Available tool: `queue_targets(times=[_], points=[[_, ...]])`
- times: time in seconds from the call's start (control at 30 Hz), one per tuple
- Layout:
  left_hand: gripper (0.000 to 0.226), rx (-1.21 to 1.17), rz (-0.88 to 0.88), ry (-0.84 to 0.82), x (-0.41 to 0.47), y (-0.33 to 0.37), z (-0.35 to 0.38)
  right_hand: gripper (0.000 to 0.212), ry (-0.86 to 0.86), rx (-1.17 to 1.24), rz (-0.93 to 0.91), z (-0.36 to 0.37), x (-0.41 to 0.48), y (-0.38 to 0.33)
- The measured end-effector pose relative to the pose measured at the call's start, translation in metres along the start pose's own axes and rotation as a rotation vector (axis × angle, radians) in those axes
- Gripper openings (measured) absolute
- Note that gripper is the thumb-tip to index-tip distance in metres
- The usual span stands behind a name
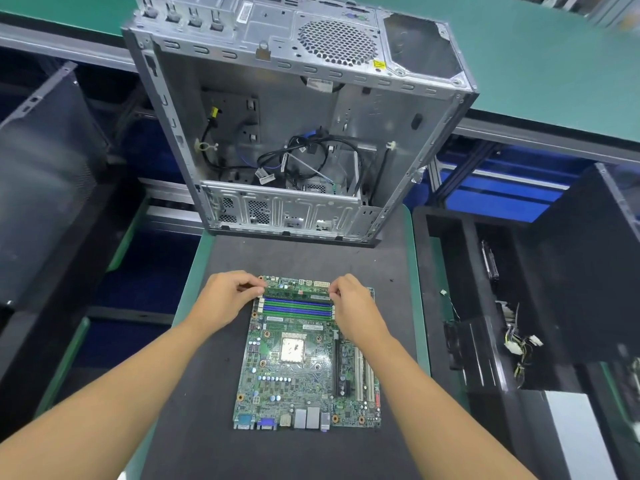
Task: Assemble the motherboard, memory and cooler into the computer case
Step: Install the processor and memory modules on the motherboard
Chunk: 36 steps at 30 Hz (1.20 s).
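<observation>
Though caught only from the head camera, plain enough: pinching a memory stick by both ends, with the left hand curled on its left end and the right hand curled on its right end, thumbs and fingertips closed on it. Held level across the far end of the motherboard, just beyond the blue and green memory slots; seated or not, cannot tell. Board laid flat on the dark mat, ports nearest, bare CPU socket mid-board. Beyond, at the mat's far end, lying open side up: the computer case, loose cables coiled inside. To the right, in a black bin, a dark part with white-plugged wires.
</observation>
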<state>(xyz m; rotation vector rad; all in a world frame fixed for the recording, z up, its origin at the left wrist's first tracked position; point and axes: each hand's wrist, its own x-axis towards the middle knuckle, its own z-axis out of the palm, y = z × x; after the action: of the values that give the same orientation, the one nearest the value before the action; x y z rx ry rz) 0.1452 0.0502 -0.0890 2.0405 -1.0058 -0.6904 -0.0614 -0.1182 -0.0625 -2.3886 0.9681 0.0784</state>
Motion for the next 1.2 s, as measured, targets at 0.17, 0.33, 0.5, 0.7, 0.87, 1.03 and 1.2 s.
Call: queue_targets(times=[0.17,0.33,0.5,0.7,0.87,1.03,1.2], points=[[0.009,0.074,0.067,-0.018,0.002,0.004,-0.004,0.018,-0.022,-0.054,-0.02,0.0,0.0,0.002],[0.009,0.234,0.262,-0.042,-0.001,0.004,-0.006,0.02,-0.029,-0.136,-0.075,0.004,-0.001,0.006],[0.009,0.322,0.278,-0.105,0.002,0.003,-0.006,0.018,-0.009,-0.126,-0.101,0.002,0.0,0.009],[0.01,0.246,0.188,-0.115,0.004,0.0,-0.006,0.013,-0.038,-0.02,-0.045,-0.011,0.008,0.007],[0.01,0.258,0.193,-0.11,0.002,0.0,-0.004,0.012,-0.046,0.014,-0.003,-0.019,0.011,0.005],[0.01,0.317,0.241,-0.108,-0.001,0.002,-0.004,0.013,-0.086,-0.02,-0.006,-0.027,0.015,0.002],[0.01,0.328,0.26,-0.079,-0.002,0.003,-0.004,0.015,-0.144,-0.066,0.001,-0.03,0.019,-0.002]])
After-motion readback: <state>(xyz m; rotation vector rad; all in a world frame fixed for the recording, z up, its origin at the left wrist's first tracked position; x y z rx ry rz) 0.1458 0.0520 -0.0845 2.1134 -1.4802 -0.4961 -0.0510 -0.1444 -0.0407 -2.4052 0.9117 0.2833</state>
